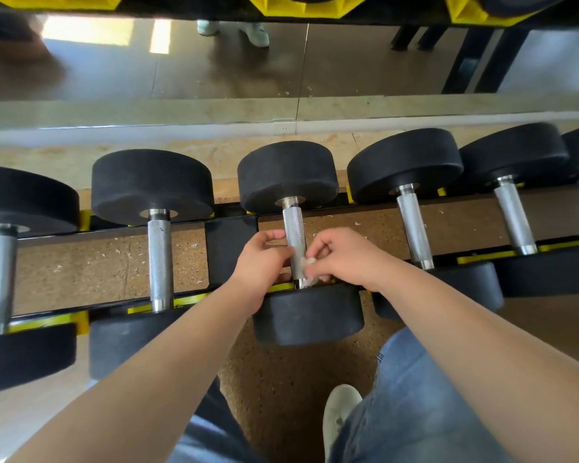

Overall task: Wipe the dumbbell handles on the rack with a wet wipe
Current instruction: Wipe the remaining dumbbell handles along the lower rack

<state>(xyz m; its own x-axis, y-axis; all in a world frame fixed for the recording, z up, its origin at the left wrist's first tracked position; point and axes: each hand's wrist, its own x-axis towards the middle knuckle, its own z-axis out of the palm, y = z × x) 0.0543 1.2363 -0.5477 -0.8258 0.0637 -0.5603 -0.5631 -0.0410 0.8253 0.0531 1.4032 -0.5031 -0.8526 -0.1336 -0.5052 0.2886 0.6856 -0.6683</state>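
Observation:
Several black dumbbells with knurled steel handles lie side by side on a low black and yellow rack (229, 242). Both my hands are at the handle of the middle dumbbell (294, 228). My right hand (345, 257) pinches a small crumpled white wet wipe (307, 264) against the lower part of that handle. My left hand (264, 262) sits on the handle's left side with curled fingers, thumb touching the steel; whether it grips the handle or the wipe is unclear. More of the wipe shows at the handle's base (311, 282).
Neighbouring dumbbell handles lie to the left (159, 259) and right (413, 228). A mirror (181, 68) runs along the wall behind the rack. White shreds litter the cork floor (114, 262). My jeans leg (415, 396) and white shoe (340, 416) are below.

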